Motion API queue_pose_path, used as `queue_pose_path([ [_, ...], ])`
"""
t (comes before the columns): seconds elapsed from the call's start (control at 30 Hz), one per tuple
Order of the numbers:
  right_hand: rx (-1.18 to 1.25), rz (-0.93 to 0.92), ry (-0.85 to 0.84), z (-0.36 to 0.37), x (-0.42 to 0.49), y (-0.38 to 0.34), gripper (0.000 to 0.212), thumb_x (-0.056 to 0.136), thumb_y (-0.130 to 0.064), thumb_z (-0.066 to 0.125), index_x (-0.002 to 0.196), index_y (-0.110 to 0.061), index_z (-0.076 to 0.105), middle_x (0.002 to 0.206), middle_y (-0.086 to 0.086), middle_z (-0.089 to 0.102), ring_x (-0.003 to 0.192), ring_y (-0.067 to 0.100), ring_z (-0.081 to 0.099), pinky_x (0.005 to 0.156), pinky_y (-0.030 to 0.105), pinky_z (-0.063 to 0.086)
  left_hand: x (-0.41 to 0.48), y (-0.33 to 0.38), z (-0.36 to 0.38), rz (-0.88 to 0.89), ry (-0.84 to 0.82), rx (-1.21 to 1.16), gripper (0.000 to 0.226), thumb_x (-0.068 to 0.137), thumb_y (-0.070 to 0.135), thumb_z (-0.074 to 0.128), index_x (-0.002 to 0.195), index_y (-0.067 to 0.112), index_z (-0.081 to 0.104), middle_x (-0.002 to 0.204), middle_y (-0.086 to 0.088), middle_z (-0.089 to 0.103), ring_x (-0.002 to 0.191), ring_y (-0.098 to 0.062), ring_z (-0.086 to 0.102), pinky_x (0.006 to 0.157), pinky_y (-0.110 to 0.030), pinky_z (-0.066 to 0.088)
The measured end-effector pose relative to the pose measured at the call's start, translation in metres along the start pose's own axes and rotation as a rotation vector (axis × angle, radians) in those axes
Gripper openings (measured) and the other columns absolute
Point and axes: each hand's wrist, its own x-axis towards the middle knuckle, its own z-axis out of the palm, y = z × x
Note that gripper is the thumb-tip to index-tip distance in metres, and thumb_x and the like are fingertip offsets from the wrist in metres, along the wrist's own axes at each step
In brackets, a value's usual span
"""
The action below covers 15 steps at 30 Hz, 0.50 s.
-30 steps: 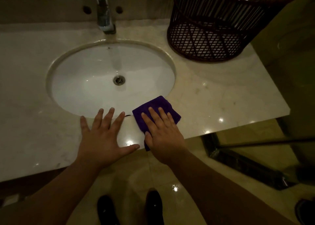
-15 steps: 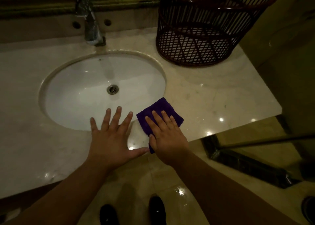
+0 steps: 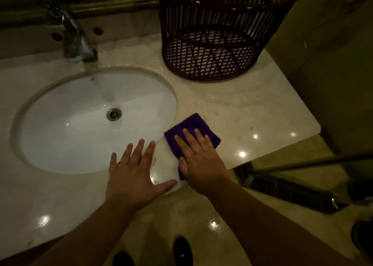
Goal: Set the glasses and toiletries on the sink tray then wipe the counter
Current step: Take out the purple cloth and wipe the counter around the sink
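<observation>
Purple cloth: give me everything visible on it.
The purple cloth is a small, soft-looking fabric square, apparently folded, one corner pointing away from the person. It lies flat on the pale marble counter, just right of the sink rim near the front edge. The right hand presses on it palm down, fingers spread, covering its near half. The left hand rests beside it without touching.

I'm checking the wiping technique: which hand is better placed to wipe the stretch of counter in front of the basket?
The right hand: it lies flat on the purple cloth, nearest the basket. The left hand is bare, flat by the sink.
</observation>
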Motion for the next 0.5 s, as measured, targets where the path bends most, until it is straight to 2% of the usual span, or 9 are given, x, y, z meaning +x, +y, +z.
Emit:
queue_pose_path([
  [0.1, 0.003, 0.034, 0.011, -0.001, 0.000, 0.011, 0.064, 0.102, -0.041, 0.033, 0.162, -0.025, 0.016, 0.169, 0.007, 0.018, 0.156, 0.030, 0.005, 0.126, 0.051, 0.007, 0.000, 0.001, -0.002, 0.003, -0.021, 0.024, 0.124, 0.063, 0.105, 0.030, 0.162, 0.032, 0.009, 0.169, -0.002, 0.012, 0.154, -0.029, 0.012, 0.118, -0.066, 0.006],
  [0.23, -0.008, 0.099, 0.018, -0.007, -0.006, 0.035, 0.064, 0.103, -0.042, 0.029, 0.163, -0.027, 0.010, 0.170, 0.006, 0.013, 0.157, 0.028, 0.001, 0.125, 0.047, -0.001, 0.000, 0.003, -0.007, 0.014, -0.048, 0.059, 0.127, 0.061, 0.107, 0.026, 0.162, 0.033, 0.003, 0.170, -0.002, -0.003, 0.154, -0.031, -0.006, 0.115, -0.071, -0.003],
  [0.3, -0.012, 0.123, 0.016, -0.008, -0.009, 0.044, 0.064, 0.104, -0.043, 0.026, 0.163, -0.027, 0.008, 0.171, 0.005, 0.010, 0.157, 0.028, -0.002, 0.125, 0.046, -0.003, 0.006, 0.016, -0.012, 0.041, -0.026, 0.043, 0.126, 0.062, 0.106, 0.028, 0.162, 0.033, 0.004, 0.170, -0.003, -0.004, 0.154, -0.033, -0.008, 0.114, -0.072, -0.002],
  [0.4, -0.014, 0.140, 0.011, -0.009, -0.009, 0.050, 0.065, 0.103, -0.043, 0.026, 0.163, -0.028, 0.006, 0.171, 0.005, 0.009, 0.157, 0.027, -0.002, 0.125, 0.047, -0.001, 0.029, 0.053, -0.016, 0.110, 0.041, -0.004, 0.121, 0.065, 0.105, 0.030, 0.162, 0.034, 0.009, 0.170, -0.004, 0.000, 0.155, -0.033, -0.003, 0.115, -0.072, 0.000],
  [0.5, -0.021, 0.130, 0.022, -0.007, -0.010, 0.059, 0.066, 0.103, -0.042, 0.030, 0.163, -0.026, 0.010, 0.170, 0.006, 0.013, 0.157, 0.028, 0.002, 0.126, 0.050, 0.005, 0.047, 0.077, -0.007, 0.126, 0.025, -0.005, 0.118, 0.065, 0.105, 0.024, 0.161, 0.038, 0.003, 0.170, -0.002, -0.005, 0.154, -0.032, -0.006, 0.115, -0.070, -0.002],
])
